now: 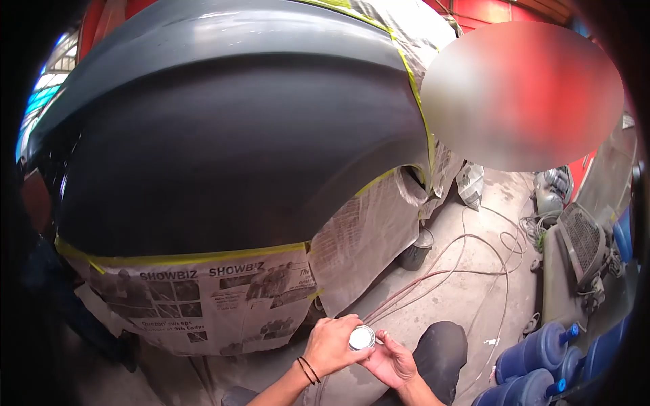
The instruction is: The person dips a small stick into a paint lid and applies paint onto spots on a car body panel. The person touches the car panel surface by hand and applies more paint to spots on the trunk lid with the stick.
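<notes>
A small round can point(362, 337) with a pale, whitish top and a metallic rim is held low in front of me, between my hands. My left hand point(332, 346) curls its fingers round the can's left and far side; dark bands circle that wrist. On the other side, my right hand point(393, 362) is turned palm up, its thumb beside the can and its fingers reaching under it. Just beyond my hands stands a dark grey car panel point(237, 149), edged with yellow-green masking tape point(196, 258). Newspaper point(223, 301) covers the area below the tape.
Hoses point(467, 272) snake over the concrete floor point(433, 298) to the right. A dark bucket point(417, 250) sits by the wheel area. Blue water jugs point(535, 352) lie at the lower right, below a grille part point(580, 243). A person's dark-clothed leg point(81, 308) shows at left.
</notes>
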Tool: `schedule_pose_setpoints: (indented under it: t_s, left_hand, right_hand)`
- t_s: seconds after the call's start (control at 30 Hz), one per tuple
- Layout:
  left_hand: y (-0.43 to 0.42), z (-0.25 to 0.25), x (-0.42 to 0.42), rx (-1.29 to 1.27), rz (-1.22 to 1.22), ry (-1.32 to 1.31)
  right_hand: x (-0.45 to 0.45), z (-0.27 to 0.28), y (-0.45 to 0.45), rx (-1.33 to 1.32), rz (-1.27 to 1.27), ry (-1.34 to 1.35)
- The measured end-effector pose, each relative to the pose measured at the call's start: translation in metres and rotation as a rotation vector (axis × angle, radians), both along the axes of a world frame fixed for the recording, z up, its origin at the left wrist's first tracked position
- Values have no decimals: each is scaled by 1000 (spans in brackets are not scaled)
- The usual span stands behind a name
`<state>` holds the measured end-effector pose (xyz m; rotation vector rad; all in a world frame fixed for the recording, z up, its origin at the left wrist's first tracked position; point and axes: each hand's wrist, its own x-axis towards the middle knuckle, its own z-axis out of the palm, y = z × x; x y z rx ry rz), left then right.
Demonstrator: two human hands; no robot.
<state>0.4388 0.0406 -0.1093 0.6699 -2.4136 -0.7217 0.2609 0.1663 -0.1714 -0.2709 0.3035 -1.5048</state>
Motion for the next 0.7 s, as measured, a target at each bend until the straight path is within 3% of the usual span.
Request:
schedule_pose_setpoints:
  t_s: [0.33, 0.7]
  left_hand:
    - [-2, -33, -20, 50, -69, -86]
    - [-9, -26, -42, -4, -173, -161]
  right_hand:
    - [-14, -9, 3, -9, -64, -12]
    - [-26, 4, 3, 34, -137, 34]
